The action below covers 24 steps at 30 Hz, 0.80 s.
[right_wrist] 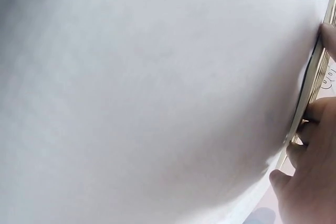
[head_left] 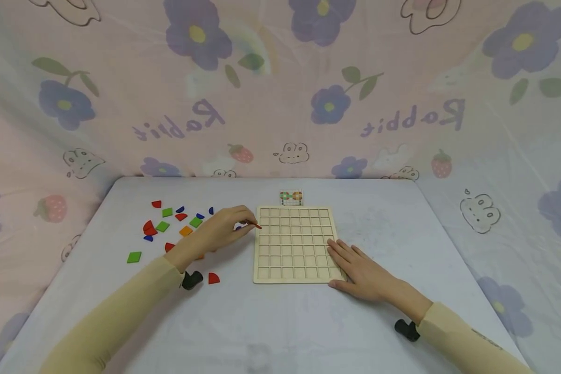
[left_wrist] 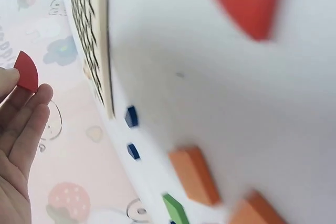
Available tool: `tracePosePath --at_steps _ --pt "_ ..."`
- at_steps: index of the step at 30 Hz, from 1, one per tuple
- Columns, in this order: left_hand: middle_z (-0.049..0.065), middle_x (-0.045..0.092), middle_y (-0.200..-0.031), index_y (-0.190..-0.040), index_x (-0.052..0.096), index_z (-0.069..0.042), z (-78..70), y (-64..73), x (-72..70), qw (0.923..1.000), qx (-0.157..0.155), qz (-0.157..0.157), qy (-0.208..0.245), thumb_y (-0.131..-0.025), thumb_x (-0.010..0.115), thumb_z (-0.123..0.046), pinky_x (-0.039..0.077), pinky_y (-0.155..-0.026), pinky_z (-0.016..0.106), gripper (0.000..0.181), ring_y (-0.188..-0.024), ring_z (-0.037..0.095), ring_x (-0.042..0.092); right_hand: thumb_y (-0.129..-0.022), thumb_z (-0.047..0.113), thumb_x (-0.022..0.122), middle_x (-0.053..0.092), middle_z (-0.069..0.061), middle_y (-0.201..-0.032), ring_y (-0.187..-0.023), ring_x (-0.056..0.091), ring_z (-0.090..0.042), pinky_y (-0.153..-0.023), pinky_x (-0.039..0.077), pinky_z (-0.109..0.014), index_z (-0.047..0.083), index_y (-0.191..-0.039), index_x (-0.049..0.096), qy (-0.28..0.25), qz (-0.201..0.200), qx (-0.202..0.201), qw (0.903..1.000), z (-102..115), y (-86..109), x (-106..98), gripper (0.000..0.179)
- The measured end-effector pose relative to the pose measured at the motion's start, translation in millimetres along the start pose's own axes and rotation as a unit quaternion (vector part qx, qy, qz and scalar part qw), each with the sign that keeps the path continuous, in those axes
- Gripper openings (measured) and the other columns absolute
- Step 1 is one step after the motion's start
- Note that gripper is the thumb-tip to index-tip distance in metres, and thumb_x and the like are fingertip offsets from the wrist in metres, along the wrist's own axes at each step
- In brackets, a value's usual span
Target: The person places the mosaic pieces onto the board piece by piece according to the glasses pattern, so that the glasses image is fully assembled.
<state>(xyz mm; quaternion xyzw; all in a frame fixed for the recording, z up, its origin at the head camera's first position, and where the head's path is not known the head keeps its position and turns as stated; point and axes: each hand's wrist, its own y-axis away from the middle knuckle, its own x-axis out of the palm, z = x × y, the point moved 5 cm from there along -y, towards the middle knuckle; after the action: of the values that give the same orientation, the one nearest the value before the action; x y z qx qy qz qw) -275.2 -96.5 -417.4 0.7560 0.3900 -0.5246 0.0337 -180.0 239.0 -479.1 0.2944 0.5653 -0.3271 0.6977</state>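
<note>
A square wooden grid board (head_left: 296, 245) with shallow cells lies in the middle of the table. My left hand (head_left: 224, 227) pinches a red quarter-circle piece (left_wrist: 27, 72) between thumb and fingers, and in the head view the piece overlaps the board's left edge near the top. My right hand (head_left: 362, 272) lies with fingers extended over the board's right edge, the fingertips on its lower right cells. In the right wrist view the fingers (right_wrist: 310, 129) reach along the board's side. A small pattern card (head_left: 291, 197) sits just behind the board.
Left of the board lie loose pieces: several red ones such as a quarter-circle (head_left: 213, 278), several green diamonds (head_left: 134, 257), orange blocks (head_left: 185, 231) and small blue pieces (head_left: 148, 238). A flower-and-rabbit print curtain (head_left: 271, 93) hangs behind the table and along its sides.
</note>
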Motion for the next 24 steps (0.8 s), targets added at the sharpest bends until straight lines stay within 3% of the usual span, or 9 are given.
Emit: tracePosePath --at_steps 8,13,19,24 --pt "0.006 0.073 -0.107 -0.107 0.071 -0.004 -2.2 -39.2 13.9 0.9976 0.032 -0.009 0.061 -0.094 0.073 0.003 0.061 -0.084 0.040 0.015 -0.097 0.019 0.071 -0.104 0.057 0.053 0.018 -0.014 -0.172 -0.158 0.018 -0.037 -0.122 0.024 -0.061 0.001 -0.163 0.026 -0.005 0.008 0.004 1.0000 0.5 -0.3 0.4 0.085" --pt "0.011 0.074 -0.112 -0.106 0.071 -0.003 -7.3 -63.1 23.9 0.9967 0.047 -0.007 0.066 -0.093 0.072 0.003 0.058 -0.094 0.035 0.014 -0.107 0.025 0.071 -0.105 0.057 0.052 0.018 -0.015 -0.172 -0.157 0.019 -0.038 -0.122 0.025 -0.061 0.000 -0.162 0.027 -0.004 0.007 -0.001 1.0000 1.4 -0.8 0.2 0.085" --pt "0.010 0.072 -0.114 -0.103 0.073 -0.006 -10.4 -86.9 36.0 0.9957 0.045 -0.022 0.078 -0.092 0.074 0.003 0.054 -0.101 0.036 0.015 -0.114 0.026 0.068 -0.105 0.056 0.053 0.018 -0.015 -0.172 -0.157 0.019 -0.038 -0.122 0.025 -0.061 0.000 -0.163 0.026 -0.009 0.006 -0.002 0.9999 1.8 -0.9 -0.2 0.085" --pt "0.008 0.071 -0.116 -0.105 0.073 -0.006 -12.7 -107.1 50.7 0.9928 0.024 -0.020 0.116 -0.092 0.076 0.002 0.055 -0.098 0.041 0.016 -0.116 0.024 0.066 -0.104 0.056 0.054 0.018 -0.014 -0.172 -0.157 0.019 -0.037 -0.122 0.025 -0.060 0.001 -0.163 0.026 -0.007 0.006 0.001 1.0000 0.5 0.4 -0.7 0.085"
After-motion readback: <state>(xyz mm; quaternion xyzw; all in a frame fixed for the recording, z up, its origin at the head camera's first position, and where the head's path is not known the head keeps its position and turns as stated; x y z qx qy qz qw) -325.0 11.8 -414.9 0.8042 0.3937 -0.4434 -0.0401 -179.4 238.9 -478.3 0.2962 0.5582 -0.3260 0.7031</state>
